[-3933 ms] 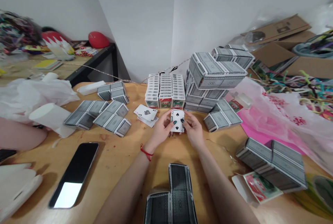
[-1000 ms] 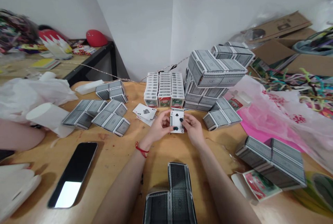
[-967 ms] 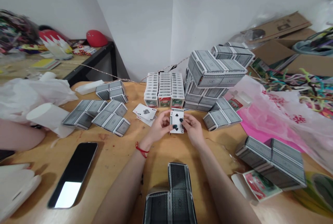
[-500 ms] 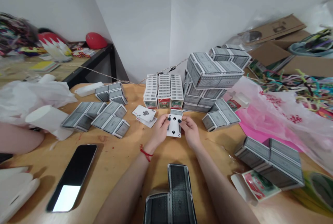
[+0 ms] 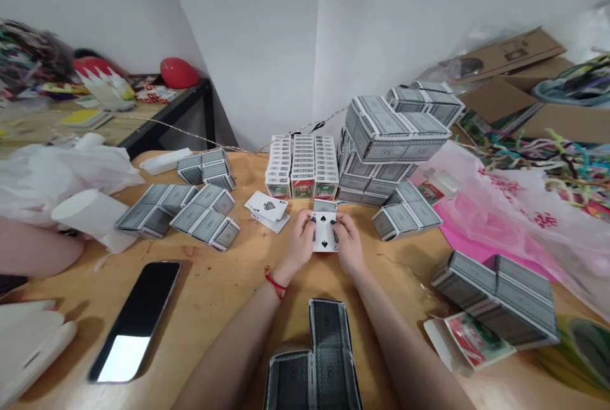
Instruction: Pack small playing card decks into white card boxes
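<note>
- Head view, entry one: left hand (image 5: 299, 238) and right hand (image 5: 349, 241), both closed on a single deck of cards (image 5: 325, 232). The fingers of each pinch a long edge from either side, with dark-painted fingertips curled over the top.
- Position: the deck sits between the two hands, low over the counter (image 5: 223, 283). Whether it touches the wood cannot be told.
- Deck, appearance: white faces, slim and rectangular, with the two of spades uppermost showing black pips and a "2" index at the upper left corner. A grey patterned strip shows at its far end, and what that strip is cannot be made out.
- Handling note, as a judgement: squaring the pack calls for even pressure from both sides. A light grip would let stray cards slide flush, and the deck should be kept level so none fan out.
- Left wrist: red cord (image 5: 275, 274).
- Just left of the left hand: loose cards (image 5: 267, 208), face up, apart from the deck.
- Beyond both hands: rows of boxed decks (image 5: 302, 165). To the right of those is a stack of grey cartons (image 5: 391, 130).
- Nearer than the hands, between the forearms: an open grey carton (image 5: 319, 359).
- Well left of the left hand: a black phone (image 5: 136, 318), lying flat.
</note>
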The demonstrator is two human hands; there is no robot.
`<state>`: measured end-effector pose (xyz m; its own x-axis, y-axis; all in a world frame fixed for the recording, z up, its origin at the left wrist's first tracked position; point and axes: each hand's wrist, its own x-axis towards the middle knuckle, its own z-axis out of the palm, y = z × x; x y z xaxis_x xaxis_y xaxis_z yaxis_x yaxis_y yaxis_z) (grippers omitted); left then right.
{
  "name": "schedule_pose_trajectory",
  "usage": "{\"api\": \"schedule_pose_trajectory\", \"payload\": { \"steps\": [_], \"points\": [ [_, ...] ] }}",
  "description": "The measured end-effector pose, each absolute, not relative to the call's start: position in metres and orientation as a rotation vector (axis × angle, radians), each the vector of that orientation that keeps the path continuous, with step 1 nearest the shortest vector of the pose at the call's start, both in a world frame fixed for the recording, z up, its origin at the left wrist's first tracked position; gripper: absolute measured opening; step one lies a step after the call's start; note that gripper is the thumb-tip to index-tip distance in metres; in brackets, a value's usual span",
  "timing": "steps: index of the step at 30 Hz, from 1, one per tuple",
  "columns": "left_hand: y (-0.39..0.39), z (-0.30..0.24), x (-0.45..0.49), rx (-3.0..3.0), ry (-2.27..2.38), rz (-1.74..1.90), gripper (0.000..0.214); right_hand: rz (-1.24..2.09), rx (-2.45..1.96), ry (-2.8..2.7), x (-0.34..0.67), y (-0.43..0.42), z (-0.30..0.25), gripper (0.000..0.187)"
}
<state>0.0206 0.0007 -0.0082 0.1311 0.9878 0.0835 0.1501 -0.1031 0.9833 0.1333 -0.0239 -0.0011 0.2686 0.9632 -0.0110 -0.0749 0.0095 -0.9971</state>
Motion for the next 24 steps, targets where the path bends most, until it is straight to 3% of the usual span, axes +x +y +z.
{"api": "schedule_pose_trajectory", "payload": {
  "steps": [24],
  "points": [
    [-0.009,0.000,0.010,1.398,1.100,1.137,0.014,1.096,-1.254,-0.953,0.134,-0.032,-0.016,0.009]
  ]
}}
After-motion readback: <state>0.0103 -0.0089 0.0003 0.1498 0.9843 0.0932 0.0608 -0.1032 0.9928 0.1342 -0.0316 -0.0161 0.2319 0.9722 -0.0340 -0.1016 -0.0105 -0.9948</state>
